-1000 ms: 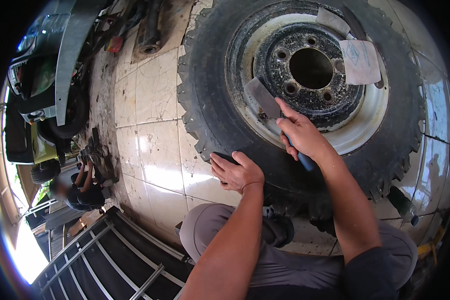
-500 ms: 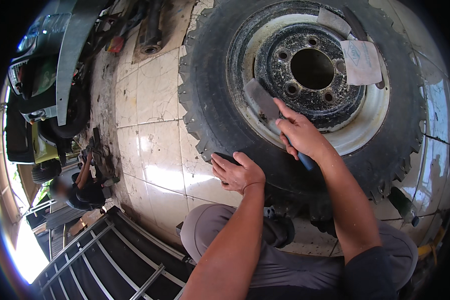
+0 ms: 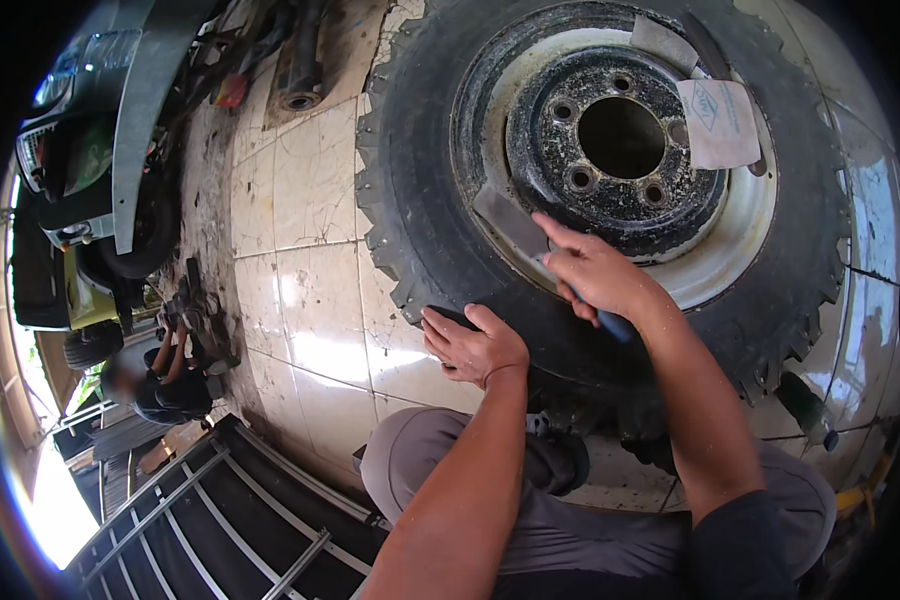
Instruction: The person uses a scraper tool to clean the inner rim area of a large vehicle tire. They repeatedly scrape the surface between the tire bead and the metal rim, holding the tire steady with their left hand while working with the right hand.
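Note:
A large black tire on a wheel lies flat in front of me. Its metal rim has a pale, worn outer band and a dirty black centre with bolt holes. My right hand grips a scraper by its blue handle, index finger stretched along the wide flat blade. The blade lies against the pale band on the rim's near-left side. My left hand clasps the tire's near-left tread edge, thumb on top and fingers over the outer side.
Two sheets of sandpaper and a dark flat bar lie at the rim's far right. A green bottle lies right of the tire. A metal-framed black panel stands near left. Another person crouches at left, below a vehicle.
My right hand and the scraper have shifted slightly left and nearer, so the blade lies lower on the pale band. My left hand stays put. The other person's arms have moved.

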The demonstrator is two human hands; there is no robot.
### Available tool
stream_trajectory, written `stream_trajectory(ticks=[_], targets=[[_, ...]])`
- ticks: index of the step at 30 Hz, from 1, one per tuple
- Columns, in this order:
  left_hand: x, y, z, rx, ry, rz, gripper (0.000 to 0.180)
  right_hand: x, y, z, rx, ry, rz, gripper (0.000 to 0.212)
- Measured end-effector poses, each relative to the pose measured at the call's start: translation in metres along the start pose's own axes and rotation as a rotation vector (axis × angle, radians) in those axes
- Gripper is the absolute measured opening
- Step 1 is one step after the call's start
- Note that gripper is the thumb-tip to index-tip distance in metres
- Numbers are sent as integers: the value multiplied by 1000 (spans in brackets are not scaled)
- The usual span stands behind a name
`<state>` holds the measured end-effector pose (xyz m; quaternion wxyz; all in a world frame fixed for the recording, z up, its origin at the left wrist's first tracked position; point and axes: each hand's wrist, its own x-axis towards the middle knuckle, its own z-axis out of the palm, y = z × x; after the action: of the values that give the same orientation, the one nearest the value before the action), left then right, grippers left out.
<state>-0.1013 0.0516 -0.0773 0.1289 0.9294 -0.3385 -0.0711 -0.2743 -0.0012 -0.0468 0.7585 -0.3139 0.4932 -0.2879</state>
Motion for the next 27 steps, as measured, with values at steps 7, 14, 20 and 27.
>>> stream_trajectory(ticks=[7,14,20,27], targets=[[1,0,1,7,8,-3,71,-7,-8,-1,-55,-3,28,66],[-1,1,0,0,8,-7,70,-12,-6,3,-55,7,10,65],[-1,2,-2,-5,-5,-5,70,-17,-10,10,21,117,-21,63],[-1,2,-2,14,-13,1,70,-14,-6,3,-28,69,8,63]])
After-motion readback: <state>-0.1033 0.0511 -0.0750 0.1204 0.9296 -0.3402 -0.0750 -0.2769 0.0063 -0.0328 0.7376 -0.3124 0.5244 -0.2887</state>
